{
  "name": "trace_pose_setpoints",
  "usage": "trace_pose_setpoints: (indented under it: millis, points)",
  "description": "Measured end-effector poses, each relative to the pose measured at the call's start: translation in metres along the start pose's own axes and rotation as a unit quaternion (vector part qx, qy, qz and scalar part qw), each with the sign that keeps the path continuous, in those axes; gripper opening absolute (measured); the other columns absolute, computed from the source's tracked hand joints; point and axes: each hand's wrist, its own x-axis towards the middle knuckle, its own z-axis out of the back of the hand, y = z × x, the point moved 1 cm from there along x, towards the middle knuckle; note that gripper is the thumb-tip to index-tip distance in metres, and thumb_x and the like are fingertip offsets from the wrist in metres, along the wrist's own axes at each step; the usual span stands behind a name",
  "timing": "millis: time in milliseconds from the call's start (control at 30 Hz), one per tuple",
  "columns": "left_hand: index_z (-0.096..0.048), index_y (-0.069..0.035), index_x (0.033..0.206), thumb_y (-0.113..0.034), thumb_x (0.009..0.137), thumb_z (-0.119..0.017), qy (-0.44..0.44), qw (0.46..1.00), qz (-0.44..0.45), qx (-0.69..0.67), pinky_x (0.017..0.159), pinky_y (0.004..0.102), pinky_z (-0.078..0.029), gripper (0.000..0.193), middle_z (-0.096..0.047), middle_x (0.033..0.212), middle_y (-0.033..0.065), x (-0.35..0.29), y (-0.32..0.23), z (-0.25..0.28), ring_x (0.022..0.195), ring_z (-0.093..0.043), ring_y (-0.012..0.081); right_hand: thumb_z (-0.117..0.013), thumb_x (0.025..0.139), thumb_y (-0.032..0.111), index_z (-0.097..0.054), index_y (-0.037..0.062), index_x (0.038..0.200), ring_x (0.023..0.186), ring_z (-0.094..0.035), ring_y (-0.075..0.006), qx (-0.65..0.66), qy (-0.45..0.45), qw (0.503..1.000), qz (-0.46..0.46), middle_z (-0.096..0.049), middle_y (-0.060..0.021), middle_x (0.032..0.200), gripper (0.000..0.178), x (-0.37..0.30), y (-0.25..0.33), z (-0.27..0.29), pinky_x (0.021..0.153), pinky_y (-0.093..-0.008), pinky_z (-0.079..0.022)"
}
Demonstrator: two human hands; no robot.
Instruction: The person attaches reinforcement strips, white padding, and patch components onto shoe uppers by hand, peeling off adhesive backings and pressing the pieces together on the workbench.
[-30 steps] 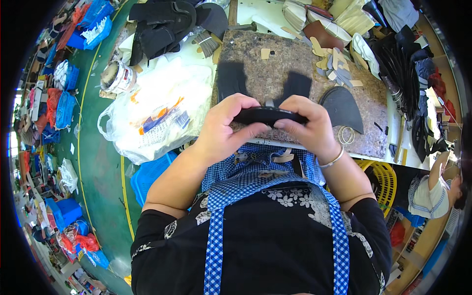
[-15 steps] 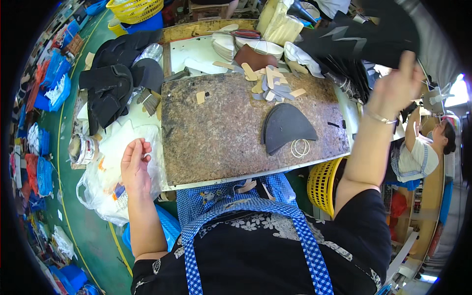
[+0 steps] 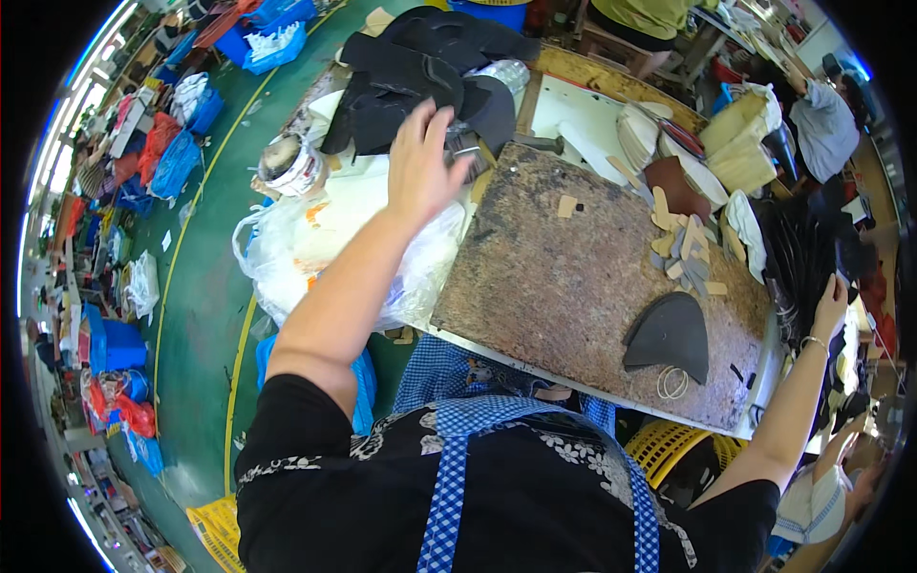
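My left hand [image 3: 420, 162] is open over the near edge of a pile of black cut pieces [image 3: 396, 81] at the far left of the bench, thumb apart from the fingers. Whether its fingertips touch the pile I cannot tell. At the right end of the bench my right hand [image 3: 829, 310] is beside a heap of long black pieces [image 3: 807, 239]. Its fingertips meet dark material there, and its grip is unclear. A small stack of dark grey rounded pieces [image 3: 669, 334] lies on the worn brown board [image 3: 564, 277], with pale thin rings [image 3: 672, 383] by its lower edge.
Small tan and grey strips [image 3: 683, 250] lie on the board near a brown piece [image 3: 680, 181]. Left of the board are a tub [image 3: 291, 167] and a clear plastic bag [image 3: 287, 272]. Below the bench is a yellow basket [image 3: 669, 454]. Other people [image 3: 826, 124] are nearby.
My view has turned right. My left hand has reached forward to the black pile. My right hand, which held up a black piece, has come down beside the heap at the right.
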Motion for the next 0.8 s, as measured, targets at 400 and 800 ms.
trace_pose_setpoints:
  millis: [400,800]
  points:
    - [-0.062,0.000,0.092,-0.009,0.070,-0.060,0.020,0.934,-0.223,-0.279,0.077,0.0369,-0.048,0.024,-0.060,0.102,0.0132,-0.009,-0.075,0.036,0.095,-0.058,0.0291,-0.048,0.091,0.035,-0.053,0.0012,0.114,0.080,-0.061,-0.0153,0.429,0.380,0.815,-0.089,-0.062,-0.0104,0.097,0.041,-0.159,0.247,0.029,0.069,-0.0272,-0.048]
    - [-0.060,-0.007,0.108,-0.018,0.080,-0.064,0.352,0.878,0.140,-0.291,0.062,0.0266,-0.046,0.030,-0.059,0.086,0.0100,-0.104,-0.093,0.075,0.075,-0.058,0.0184,-0.051,0.091,0.013,-0.056,0.0004,0.105,0.086,-0.061,-0.0173,0.562,0.553,0.490,-0.371,-0.062,-0.0075,0.102,0.020,-0.320,0.354,0.020,0.074,-0.0319,-0.053]
